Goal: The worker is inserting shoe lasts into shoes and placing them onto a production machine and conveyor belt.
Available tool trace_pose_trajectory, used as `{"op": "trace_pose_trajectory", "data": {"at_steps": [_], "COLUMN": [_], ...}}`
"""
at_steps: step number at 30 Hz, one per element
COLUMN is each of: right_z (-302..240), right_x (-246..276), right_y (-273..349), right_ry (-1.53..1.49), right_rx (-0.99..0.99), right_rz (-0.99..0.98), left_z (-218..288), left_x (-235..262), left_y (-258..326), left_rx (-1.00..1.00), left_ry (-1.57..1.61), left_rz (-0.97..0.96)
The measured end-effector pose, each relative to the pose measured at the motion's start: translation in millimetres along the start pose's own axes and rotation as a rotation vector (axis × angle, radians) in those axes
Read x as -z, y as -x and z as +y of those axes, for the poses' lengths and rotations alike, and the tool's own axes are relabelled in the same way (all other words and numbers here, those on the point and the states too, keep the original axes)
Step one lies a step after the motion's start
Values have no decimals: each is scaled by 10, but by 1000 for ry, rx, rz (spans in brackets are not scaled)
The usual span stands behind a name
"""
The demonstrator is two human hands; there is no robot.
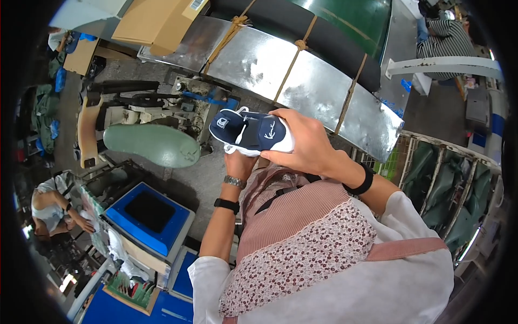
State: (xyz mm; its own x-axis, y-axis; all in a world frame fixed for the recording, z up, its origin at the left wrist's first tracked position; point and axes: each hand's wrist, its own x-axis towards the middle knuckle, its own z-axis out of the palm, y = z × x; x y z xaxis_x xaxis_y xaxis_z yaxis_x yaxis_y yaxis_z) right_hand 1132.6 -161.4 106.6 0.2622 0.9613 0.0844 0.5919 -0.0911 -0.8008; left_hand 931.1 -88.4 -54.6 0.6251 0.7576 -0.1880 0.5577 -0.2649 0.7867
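Note:
A navy-blue and white sneaker, with white laces and pale script on its dark upper, is held up in front of my body. My right hand is closed around its white end on the right, thumb on the near side and fingers on the far side. From below, my left hand grips the sneaker's underside; most of its fingers are hidden beneath it. The sneaker's opening faces up toward me.
Left of the sneaker is a large green sole-shaped piece beside machinery. A metal-edged conveyor tied with cords runs across the far side, with a cardboard box on it. A rack holds green pieces at right. Another person works at left.

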Motion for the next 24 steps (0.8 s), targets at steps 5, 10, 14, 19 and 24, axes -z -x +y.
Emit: {"op": "trace_pose_trajectory", "data": {"at_steps": [5, 10, 14, 19, 24], "right_z": [404, 785, 902, 979, 1351], "right_x": [386, 793, 880, 904, 665], "right_y": [10, 29, 28, -26, -267], "right_ry": [135, 133, 95, -21, 2], "right_rx": [233, 264, 319, 363, 434], "right_rz": [288, 241, 144, 297, 475], "left_z": [620, 1577, 2157, 2459, 2447], "left_x": [-31, 154, 144, 70, 105], "left_y": [-316, -341, -535, -823, -1086], "left_rx": [-13, -118, -402, -549, -722], "left_ry": [-84, 34, 97, 171, -9], "left_rz": [85, 316, 53, -23, 74]}}
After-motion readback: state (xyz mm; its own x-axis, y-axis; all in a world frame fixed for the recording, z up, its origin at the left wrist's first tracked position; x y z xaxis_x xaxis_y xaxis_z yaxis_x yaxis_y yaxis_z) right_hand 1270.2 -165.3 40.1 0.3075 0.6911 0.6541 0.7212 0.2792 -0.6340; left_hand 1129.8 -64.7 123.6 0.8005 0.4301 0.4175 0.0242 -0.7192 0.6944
